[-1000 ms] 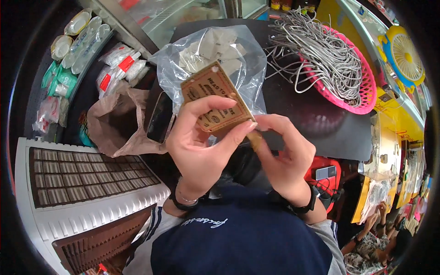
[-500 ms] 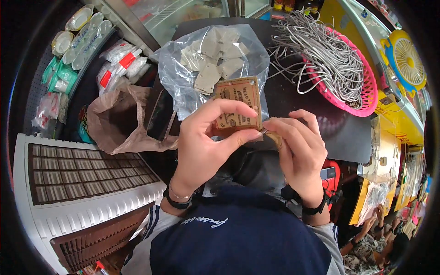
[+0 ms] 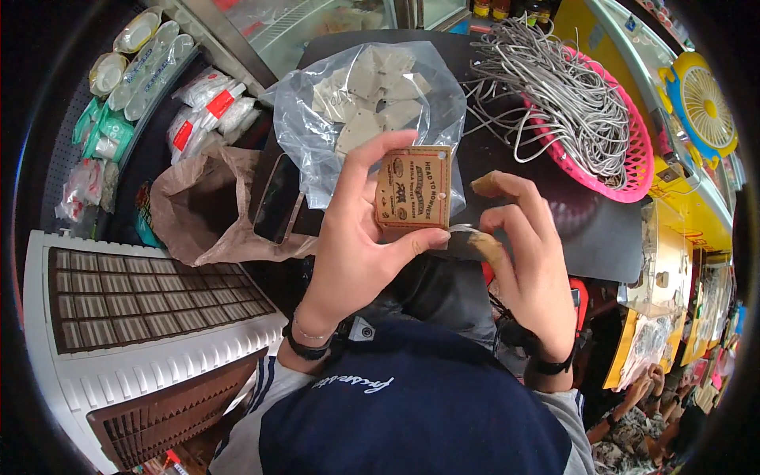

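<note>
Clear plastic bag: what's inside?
Pale flat pieces, loosely piled. Lower ones are covered by upper ones; the left hand and brown tag hide part of the bag.

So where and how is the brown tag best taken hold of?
Likely by its top and bottom edges, coming from the left, as the left hand does: the brown tag is flat, and a pale strand runs from its lower right corner toward the right hand.

Free: near-right tabletop point(image 3: 603, 244) | Blocking ahead: plastic bag point(image 3: 294, 119), cables point(image 3: 554, 95), pink basket point(image 3: 638, 164)
</note>
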### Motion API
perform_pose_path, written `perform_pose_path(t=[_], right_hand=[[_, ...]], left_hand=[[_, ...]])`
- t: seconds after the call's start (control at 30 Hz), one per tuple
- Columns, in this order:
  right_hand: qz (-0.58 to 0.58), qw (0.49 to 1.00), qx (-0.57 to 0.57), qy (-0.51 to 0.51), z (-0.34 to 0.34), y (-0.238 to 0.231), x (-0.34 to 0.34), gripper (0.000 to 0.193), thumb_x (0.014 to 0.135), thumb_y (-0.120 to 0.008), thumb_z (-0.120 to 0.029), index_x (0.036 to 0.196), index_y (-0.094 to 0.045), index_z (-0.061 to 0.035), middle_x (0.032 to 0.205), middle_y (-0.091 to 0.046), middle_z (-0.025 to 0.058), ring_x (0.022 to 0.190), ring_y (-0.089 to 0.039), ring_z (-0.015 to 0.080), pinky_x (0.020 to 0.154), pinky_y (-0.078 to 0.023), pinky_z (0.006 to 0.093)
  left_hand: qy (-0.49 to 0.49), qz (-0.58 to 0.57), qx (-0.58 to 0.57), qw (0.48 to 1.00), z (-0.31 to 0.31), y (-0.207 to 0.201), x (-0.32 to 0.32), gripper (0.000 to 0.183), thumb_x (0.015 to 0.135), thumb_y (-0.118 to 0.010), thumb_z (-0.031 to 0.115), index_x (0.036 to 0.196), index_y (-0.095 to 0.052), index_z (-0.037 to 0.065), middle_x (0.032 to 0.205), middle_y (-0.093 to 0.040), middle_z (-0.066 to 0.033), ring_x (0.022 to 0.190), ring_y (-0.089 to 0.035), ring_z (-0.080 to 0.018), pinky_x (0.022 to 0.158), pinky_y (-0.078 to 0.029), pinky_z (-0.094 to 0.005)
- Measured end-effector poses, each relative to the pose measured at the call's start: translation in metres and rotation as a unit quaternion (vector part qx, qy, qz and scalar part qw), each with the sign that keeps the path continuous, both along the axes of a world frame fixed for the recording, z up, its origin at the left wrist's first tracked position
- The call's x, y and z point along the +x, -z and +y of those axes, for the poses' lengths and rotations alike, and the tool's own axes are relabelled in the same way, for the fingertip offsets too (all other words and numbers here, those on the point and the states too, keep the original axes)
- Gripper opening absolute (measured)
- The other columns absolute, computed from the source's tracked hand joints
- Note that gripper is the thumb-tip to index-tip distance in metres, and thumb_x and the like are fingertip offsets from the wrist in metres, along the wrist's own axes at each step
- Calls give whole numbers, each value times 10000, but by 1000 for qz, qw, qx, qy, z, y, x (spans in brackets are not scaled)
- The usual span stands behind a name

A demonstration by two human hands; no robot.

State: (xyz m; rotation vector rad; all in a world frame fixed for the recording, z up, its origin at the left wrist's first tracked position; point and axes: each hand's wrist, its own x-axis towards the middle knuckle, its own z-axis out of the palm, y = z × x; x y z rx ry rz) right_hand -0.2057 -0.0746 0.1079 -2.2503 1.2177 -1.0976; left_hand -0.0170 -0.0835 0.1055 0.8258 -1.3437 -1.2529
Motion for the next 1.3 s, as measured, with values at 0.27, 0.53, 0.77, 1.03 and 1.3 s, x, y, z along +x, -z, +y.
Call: perform_pose_path(t=[0.27,0.53,0.77,1.03,1.3], right_hand=[[-582,717,245,-296,-1,19,-62,258,842,-623,-334,804,-563,-86,1103,-549,184,1123,-482,348,999,-298,590],[-778,609,42,-151,-15,9,-109,699,800,-688,-396,1303,-439,21,1268,-471,106,1185,-429,226,1124,-186,448],[-395,909,102,79,4,-1,-35,314,798,-624,50,1107,-577,28,1099,-582,127,822,-605,144,783,-491,276],[-301,949,97,5,-6,10,-4,340,757,-665,74,1083,-573,42,1025,-615,100,848,-585,127,773,-469,254],[-387,901,193,19,13,-7,2,251,835,-572,119,1082,-562,76,935,-662,127,800,-650,151,736,-511,247]], left_hand=[[25,8,16,1000,-6,10,11,792,699,-710,-132,1357,-314,64,1239,-461,-97,1110,-512,-150,889,-497,-283],[47,-21,-53,997,-9,18,25,760,648,-746,-110,1285,-380,84,1320,-400,-106,1198,-448,-187,929,-472,-308],[133,-6,-67,989,-5,15,5,705,635,-744,-111,1227,-427,101,1344,-397,-130,1238,-418,-216,953,-446,-330],[87,-132,-224,962,2,6,-9,611,622,-758,-82,1149,-517,111,1319,-419,-180,1221,-430,-350,997,-376,-412],[108,-18,-192,975,4,19,-2,844,642,-780,-99,1253,-261,164,1054,-463,-172,905,-579,-196,740,-557,-281]])
